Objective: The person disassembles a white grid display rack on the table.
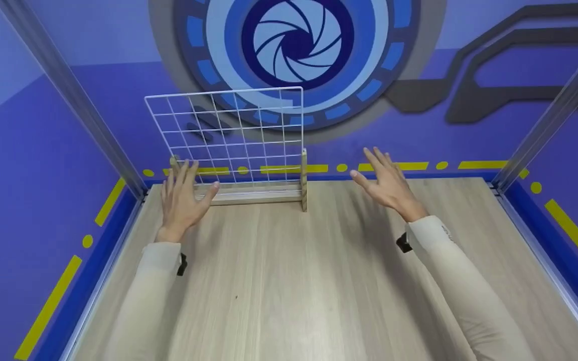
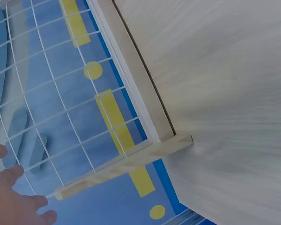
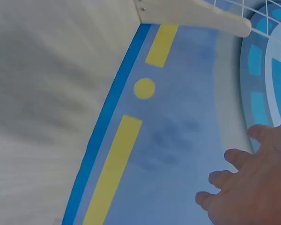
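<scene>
A white wire grid panel (image 1: 239,135) stands upright in a wooden base (image 1: 254,200) at the back left of the table. In front of its left post, my left hand (image 1: 183,203) is raised with fingers spread, overlapping the post in the head view. The left wrist view has the wooden side post (image 2: 126,164) just beyond the left fingertips (image 2: 40,201). My right hand (image 1: 387,185) hovers to the right of the panel, fingers extended and holding nothing. In the right wrist view the base's other wooden post (image 3: 201,16) appears beyond the right hand (image 3: 257,183).
The wood-grain table (image 1: 279,281) is bounded by a blue back wall (image 1: 339,145) with printed graphics and by blue side walls. Metal frame posts (image 1: 83,110) rise at both back corners. A small dark speck (image 1: 236,297) lies on the tabletop.
</scene>
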Available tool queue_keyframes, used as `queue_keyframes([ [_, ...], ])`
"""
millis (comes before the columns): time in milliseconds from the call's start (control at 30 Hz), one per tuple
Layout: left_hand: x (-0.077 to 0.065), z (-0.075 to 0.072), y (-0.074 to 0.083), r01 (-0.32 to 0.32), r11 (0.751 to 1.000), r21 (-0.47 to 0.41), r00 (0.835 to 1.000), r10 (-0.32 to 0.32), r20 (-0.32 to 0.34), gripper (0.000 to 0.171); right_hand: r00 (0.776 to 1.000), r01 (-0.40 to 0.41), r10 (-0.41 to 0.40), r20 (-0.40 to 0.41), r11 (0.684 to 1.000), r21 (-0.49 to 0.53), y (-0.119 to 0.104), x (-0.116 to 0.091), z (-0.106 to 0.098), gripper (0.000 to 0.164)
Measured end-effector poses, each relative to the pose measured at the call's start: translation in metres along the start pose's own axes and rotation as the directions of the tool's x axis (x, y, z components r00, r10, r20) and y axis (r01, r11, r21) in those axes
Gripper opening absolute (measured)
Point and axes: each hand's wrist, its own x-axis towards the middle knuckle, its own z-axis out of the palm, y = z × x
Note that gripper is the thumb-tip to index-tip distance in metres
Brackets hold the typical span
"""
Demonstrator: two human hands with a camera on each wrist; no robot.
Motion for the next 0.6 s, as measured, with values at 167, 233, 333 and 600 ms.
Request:
queue_keyframes([
  [167,0.005,-0.004,-0.004,0.002,0.998,-0.067,1.0,-0.004,-0.028,0.086,0.999,0.03,-0.029,-0.024,0.997,0.066,-0.015,0.009,0.005,0.092],
  [233,0.007,-0.007,-0.006,0.014,0.995,-0.097,0.999,-0.017,-0.032,0.086,0.999,0.032,-0.029,-0.032,0.993,0.111,-0.023,0.014,0.008,0.092],
  [333,0.009,-0.015,-0.013,0.028,0.985,-0.169,0.998,-0.038,-0.057,0.085,0.999,0.026,-0.021,-0.029,0.982,0.185,-0.034,0.024,0.013,0.092],
  [600,0.023,-0.032,-0.033,0.102,0.928,-0.359,0.985,-0.146,-0.097,0.08,0.999,-0.048,0.048,0.007,0.928,0.369,-0.055,0.05,0.03,0.089],
])
